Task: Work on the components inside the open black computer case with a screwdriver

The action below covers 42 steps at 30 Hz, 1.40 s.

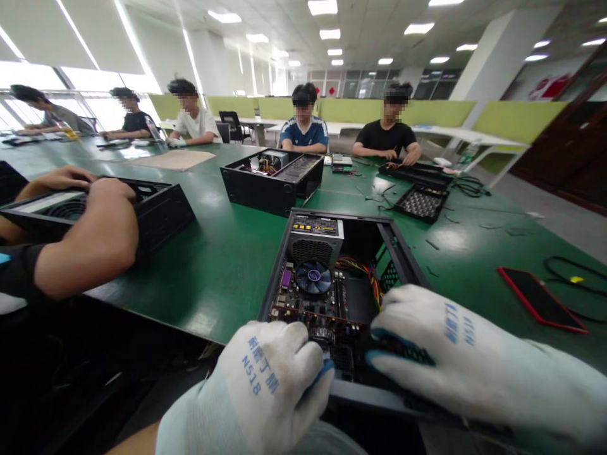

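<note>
Working in white gloves over an open black computer case [408, 251] at the near edge of the green tabletop [213, 272]. With the left hand [272, 373], bearing on the near end of the case, fingers curled close together; cannot tell whether gripping anything. With the right hand [427, 341], reaching over the case's right side, thumb parted from the fingers around a dark mesh part [403, 346]; cannot tell whether gripping it. Inside, a round fan [313, 277] just before a power supply [315, 243], near coloured wires [377, 289]. Beyond, a second case [258, 193]; to the right, a red-edged panel [543, 299].
</note>
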### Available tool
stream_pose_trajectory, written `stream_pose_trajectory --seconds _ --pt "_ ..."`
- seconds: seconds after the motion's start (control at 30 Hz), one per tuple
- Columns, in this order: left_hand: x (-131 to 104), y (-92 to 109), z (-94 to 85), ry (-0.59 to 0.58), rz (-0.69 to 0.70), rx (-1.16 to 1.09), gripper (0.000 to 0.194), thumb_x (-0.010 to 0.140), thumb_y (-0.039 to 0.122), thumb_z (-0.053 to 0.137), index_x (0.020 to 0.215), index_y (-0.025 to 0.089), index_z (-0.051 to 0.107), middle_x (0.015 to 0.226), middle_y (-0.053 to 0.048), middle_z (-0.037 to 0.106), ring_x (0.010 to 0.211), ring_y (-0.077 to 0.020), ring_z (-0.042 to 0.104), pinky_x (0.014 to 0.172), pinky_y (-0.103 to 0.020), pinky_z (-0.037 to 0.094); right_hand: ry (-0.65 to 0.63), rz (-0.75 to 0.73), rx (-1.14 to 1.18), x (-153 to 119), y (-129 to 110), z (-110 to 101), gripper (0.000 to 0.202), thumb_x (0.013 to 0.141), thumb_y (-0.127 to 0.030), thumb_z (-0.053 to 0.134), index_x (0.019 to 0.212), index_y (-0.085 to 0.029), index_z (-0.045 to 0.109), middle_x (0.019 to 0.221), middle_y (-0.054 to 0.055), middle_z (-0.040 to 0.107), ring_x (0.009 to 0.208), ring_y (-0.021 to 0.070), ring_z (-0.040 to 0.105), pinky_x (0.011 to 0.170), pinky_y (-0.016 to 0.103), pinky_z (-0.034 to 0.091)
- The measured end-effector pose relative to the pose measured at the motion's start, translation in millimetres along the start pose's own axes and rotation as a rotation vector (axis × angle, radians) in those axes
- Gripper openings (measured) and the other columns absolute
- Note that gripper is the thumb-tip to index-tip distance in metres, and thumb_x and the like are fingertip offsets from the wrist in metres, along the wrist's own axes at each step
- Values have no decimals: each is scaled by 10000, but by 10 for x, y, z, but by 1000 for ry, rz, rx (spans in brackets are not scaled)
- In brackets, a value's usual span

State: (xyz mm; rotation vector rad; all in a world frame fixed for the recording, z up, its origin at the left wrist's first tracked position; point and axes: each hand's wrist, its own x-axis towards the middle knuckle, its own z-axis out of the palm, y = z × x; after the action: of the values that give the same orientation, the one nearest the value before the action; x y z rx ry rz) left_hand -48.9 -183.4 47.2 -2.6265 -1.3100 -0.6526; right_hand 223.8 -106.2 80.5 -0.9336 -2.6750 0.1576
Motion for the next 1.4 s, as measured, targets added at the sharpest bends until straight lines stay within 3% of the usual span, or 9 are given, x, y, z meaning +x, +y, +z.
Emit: stream_pose_trajectory --seconds 0.2,0.33,0.43,0.53,0.6,0.77,1.03,1.2,1.4 --pt "-14 32 4 9 -37 22 250 969 328 585 743 263 501 685 -1 547 533 -176 535 471 -327 334 -310 -137 -384 834 179 361 359 929 -514 692 1039 -177 753 977 138 745 920 297 680 817 412 481" --pt "-21 22 11 -4 -23 41 248 983 330 565 753 268 496 696 -1 544 556 -180 537 492 -338 336 -514 -188 -509 1154 102 596 361 932 -472 691 1092 -156 765 1051 158 770 989 322 709 815 407 503" --pt "-23 16 18 8 -15 44 279 980 324 571 724 264 480 679 2 541 535 -180 518 483 -348 304 -564 -221 -521 1297 -12 704 222 923 -330 689 1005 -150 790 1014 170 785 935 321 734 770 408 518" --pt "-20 23 7 10 -23 25 275 967 299 580 713 259 481 672 4 545 528 -179 502 482 -358 274 -576 -243 -511 1360 -37 777 176 913 -154 619 945 -150 792 962 152 795 882 296 748 753 399 519" --pt "-16 34 -9 -8 -45 -6 241 960 277 577 733 257 497 697 4 560 556 -185 512 499 -364 286 -580 -266 -498 1362 -2 778 221 924 -129 574 985 -151 786 993 133 796 914 290 752 776 398 522" --pt "0 57 -27 2 -71 -23 247 977 280 543 736 250 501 720 1 570 565 -186 513 517 -371 293 -573 -267 -488 1264 88 592 218 901 -217 630 1065 -167 765 1032 128 783 992 310 740 818 404 524" --pt "-28 38 1 12 -64 -43 239 979 289 557 754 254 483 729 10 562 585 -190 505 537 -371 247 -578 -34 -498 1030 263 234 236 944 -294 594 1038 -180 778 1026 115 790 1012 299 742 871 386 526" --pt "-49 34 15 8 -59 -41 241 972 267 569 755 265 464 715 17 544 583 -202 497 533 -386 226 -597 78 -575 1042 448 194 245 926 -269 601 1050 -161 782 1053 133 793 1034 309 744 886 387 531" --pt "-50 42 24 5 -73 -21 226 985 304 557 778 271 472 736 19 534 593 -204 504 544 -388 248 -620 168 -608 1277 544 272 253 898 -279 626 1037 -147 792 1056 169 794 1016 336 752 812 393 546"
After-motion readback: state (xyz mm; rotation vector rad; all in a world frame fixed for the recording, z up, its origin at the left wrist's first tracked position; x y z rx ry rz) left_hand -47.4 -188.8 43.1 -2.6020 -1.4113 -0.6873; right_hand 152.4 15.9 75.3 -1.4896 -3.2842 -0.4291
